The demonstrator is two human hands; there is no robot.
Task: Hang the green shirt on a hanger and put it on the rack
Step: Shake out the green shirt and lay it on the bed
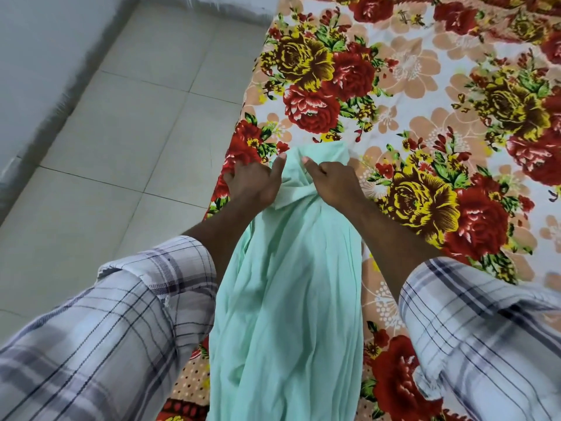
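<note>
Head view, step in hand: we judge that we are at the very start. The green shirt [285, 284] is lifted and gathered at its top, and it is not yet on any hanger.
Head view, shirt's place: it hangs between our forearms, bunched at the far end where both hands meet it. The long body falls toward us over the near edge of the flowered bedsheet [425, 117].
Head view, left hand: our left hand [253, 185] grips the shirt's upper left edge. Its back faces us, its fingers curl away out of sight, and its thumb [280, 165] lies straight along the cloth.
Head view, right hand: our right hand [332, 185] is clenched on a twist of fabric just beside the left. Its knuckles are up and its thumb tip shows at the top.
Head view, arms: both forearms reach forward and converge on the bunch. The left checked sleeve [136, 314] and the right checked sleeve [485, 329] are pushed back from the wrists.
Head view, surroundings: the pale tiled floor [121, 147] lies to our left of the bed, with the wall [36, 56] beyond it.
Next move, our judgement: no hanger or rack is in sight, so we must find one. We must then open the collar out of this bunch so that the hanger's shoulders can slip in. One hand will have to let go while the other bears the cloth.
Risk, our judgement: the thin fabric may slide off if we loosen too early.
</note>
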